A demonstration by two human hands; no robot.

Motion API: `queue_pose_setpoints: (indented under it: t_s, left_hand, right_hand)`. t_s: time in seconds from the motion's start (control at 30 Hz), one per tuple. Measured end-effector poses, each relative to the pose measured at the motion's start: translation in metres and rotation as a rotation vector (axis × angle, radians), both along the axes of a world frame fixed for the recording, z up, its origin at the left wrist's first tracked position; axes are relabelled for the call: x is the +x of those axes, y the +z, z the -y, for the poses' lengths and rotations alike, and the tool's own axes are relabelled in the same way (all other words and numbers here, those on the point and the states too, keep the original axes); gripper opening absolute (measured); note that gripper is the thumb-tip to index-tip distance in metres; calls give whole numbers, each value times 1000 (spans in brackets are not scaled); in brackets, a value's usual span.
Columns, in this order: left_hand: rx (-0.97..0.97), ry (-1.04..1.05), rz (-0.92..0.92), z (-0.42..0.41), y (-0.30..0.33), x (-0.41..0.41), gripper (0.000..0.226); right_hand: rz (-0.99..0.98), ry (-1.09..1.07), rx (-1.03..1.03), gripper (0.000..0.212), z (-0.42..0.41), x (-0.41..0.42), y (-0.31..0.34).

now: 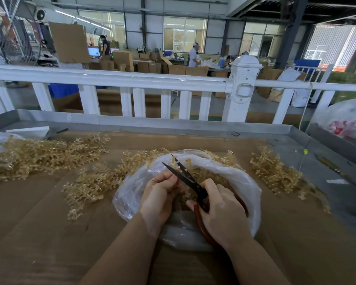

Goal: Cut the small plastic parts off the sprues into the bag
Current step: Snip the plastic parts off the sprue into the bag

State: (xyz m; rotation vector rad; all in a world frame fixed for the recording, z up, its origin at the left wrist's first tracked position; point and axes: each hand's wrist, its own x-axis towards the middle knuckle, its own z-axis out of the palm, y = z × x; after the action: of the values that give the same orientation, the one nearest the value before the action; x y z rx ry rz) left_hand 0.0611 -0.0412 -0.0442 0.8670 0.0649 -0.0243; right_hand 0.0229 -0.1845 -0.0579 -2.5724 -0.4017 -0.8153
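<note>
- The left hand (159, 194) has its fingers curled round a sprue (176, 161), pinching it so its tip pokes up between the blades; that keeps the piece steady for the snip
- The right hand (222, 210) grips the red handles of the scissors (185, 174); the blades stand slightly apart over the bag (245, 182)
- Both hands hover above the bag's open mouth, likely so cut parts drop straight in; a tan heap already lies inside
- Uncut sprues lie piled on the cardboard (39, 212) to the left (39, 155) and right (275, 171), within reach
</note>
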Motion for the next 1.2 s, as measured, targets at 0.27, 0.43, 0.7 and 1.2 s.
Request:
queue_pose_setpoints:
  t_s: [0.27,0.43,0.7,1.2]
  left_hand:
    - [99,-62,34,2,-1,-1,36]
    - [73,-95,57,2,0,-1,24]
    - [44,-128,48,1,1,-2,7]
    - [-85,90,-12,0,-2,3,22]
  right_hand:
    - [-8,30,16,46,0,0,4]
    - [3,34,35,41,-2,0,6]
    - [-26,20,-28,38,-3,1,7]
    - [-8,36,8,39,-3,-1,5]
